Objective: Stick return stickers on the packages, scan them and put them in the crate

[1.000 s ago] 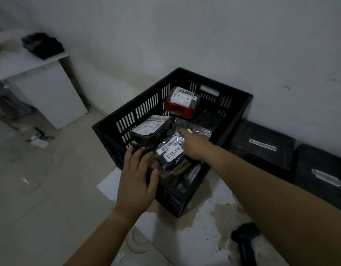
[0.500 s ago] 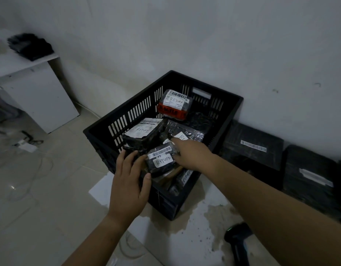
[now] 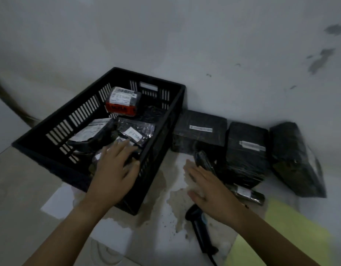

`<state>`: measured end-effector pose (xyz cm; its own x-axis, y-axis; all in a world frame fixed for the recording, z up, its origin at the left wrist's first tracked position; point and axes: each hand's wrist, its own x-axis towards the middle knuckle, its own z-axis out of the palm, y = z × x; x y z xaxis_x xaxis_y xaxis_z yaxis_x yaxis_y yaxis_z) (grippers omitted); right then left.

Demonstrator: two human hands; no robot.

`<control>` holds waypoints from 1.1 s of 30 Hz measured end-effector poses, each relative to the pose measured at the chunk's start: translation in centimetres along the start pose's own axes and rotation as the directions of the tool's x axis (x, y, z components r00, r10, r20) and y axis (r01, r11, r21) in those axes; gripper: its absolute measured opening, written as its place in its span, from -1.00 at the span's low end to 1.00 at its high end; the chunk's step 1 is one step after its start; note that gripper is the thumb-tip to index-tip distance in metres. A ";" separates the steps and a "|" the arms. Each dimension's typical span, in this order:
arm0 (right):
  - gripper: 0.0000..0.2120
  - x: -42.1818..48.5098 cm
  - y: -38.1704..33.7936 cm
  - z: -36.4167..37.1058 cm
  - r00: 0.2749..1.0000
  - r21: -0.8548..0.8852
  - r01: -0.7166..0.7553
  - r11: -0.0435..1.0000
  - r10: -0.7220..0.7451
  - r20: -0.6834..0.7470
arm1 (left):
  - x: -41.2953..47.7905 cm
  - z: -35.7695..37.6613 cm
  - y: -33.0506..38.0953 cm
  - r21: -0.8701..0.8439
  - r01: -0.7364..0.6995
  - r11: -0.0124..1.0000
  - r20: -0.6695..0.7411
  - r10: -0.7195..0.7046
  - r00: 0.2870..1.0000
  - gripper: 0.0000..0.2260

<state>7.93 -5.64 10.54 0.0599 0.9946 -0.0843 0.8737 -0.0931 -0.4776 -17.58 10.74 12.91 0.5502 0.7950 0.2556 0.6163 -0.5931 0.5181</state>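
Fingers [image 3: 119, 148] straight, spread, grasping nothing: left hand [image 3: 114, 173] over packages [image 3: 136, 131] in the crate [image 3: 64, 107], right hand [image 3: 210, 191] palm-down above the scanner [image 3: 198, 223].

The stained floor [image 3: 21, 198] is carrying the crate [image 3: 60, 166], which is sitting partly on a white sheet [image 3: 58, 200]. Right of the crate, a box [image 3: 199, 129], a second box [image 3: 246, 148] and a bag [image 3: 296, 156] are lining the wall. Nearer than those, a small package [image 3: 246, 193] and a scanner [image 3: 198, 223] are lying right of the crate.
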 end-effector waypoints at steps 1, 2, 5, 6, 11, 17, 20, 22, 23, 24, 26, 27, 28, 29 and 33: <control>-0.37 -0.9 1.0 0.1 0.999 0.036 -0.036 0.999 0.036 0.000 | 1.4 0.9 1.0 -0.023 -0.033 0.999 0.039 0.034 0.999 -0.56; -0.36 -1.6 2.1 0.3 0.997 0.070 -0.074 0.995 0.074 0.003 | 2.9 1.8 1.8 -0.052 -0.054 0.997 0.079 0.058 0.995 -0.57; -0.35 -2.9 5.3 1.3 0.974 0.213 -0.228 0.950 0.224 0.043 | 7.3 4.3 3.1 -0.086 -0.063 0.994 0.190 0.078 0.979 -0.54; -0.36 -3.1 6.4 1.7 0.962 0.281 -0.272 0.920 0.267 0.057 | 8.4 5.0 3.3 -0.075 -0.054 0.996 0.221 0.070 0.973 -0.52; -0.42 -2.8 10.9 4.3 0.881 0.465 -0.441 0.768 0.470 0.058 | 9.5 6.6 3.4 0.092 -0.125 0.988 0.234 0.101 0.967 -0.45; -0.39 0.1 12.9 6.5 0.800 0.436 -0.553 0.711 0.599 0.038 | 9.5 6.5 3.7 0.087 -0.116 0.989 0.236 0.092 0.967 -0.49; -0.36 1.8 13.0 6.9 0.782 0.409 -0.575 0.709 0.623 0.019 | 9.4 6.4 3.7 0.065 -0.104 0.993 0.243 0.085 0.966 -0.50; -0.39 2.5 12.8 7.1 0.766 0.384 -0.603 0.699 0.642 0.035 | 9.4 6.3 3.7 0.071 -0.099 0.993 0.247 0.078 0.966 -0.50; -0.42 2.8 12.8 7.2 0.762 0.366 -0.614 0.700 0.646 0.042 | 9.4 6.4 3.7 0.073 -0.095 0.993 0.248 0.075 0.966 -0.51; -0.46 2.9 12.8 7.3 0.760 0.351 -0.620 0.702 0.649 0.045 | 9.4 6.4 3.7 0.072 -0.092 0.993 0.249 0.072 0.966 -0.51; -0.53 3.1 12.9 7.5 0.758 0.331 -0.624 0.708 0.651 0.035 | 9.5 6.4 3.6 0.066 -0.087 0.994 0.247 0.068 0.967 -0.52; -0.56 3.1 13.0 7.6 0.757 0.329 -0.625 0.708 0.653 0.032 | 9.5 6.5 3.6 0.061 -0.088 0.994 0.240 0.071 0.968 -0.52; -0.58 3.1 12.9 7.6 0.754 0.337 -0.627 0.702 0.656 0.035 | 9.5 6.4 3.6 0.053 -0.091 0.994 0.229 0.077 0.971 -0.53; -0.59 3.0 12.8 7.5 0.752 0.358 -0.624 0.694 0.658 0.036 | 9.6 6.4 3.5 0.040 -0.095 0.995 0.222 0.084 0.972 -0.53; -0.61 2.1 11.4 6.1 0.770 0.481 -0.566 0.670 0.637 0.019 | 9.6 6.6 3.3 -0.004 -0.099 0.995 0.226 0.097 0.969 -0.50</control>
<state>15.04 -4.84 -0.39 0.5936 0.7062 -0.3860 0.3193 -0.6469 -0.6925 -6.62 15.56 11.68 0.7206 0.6840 0.1134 0.5567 -0.6683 0.4934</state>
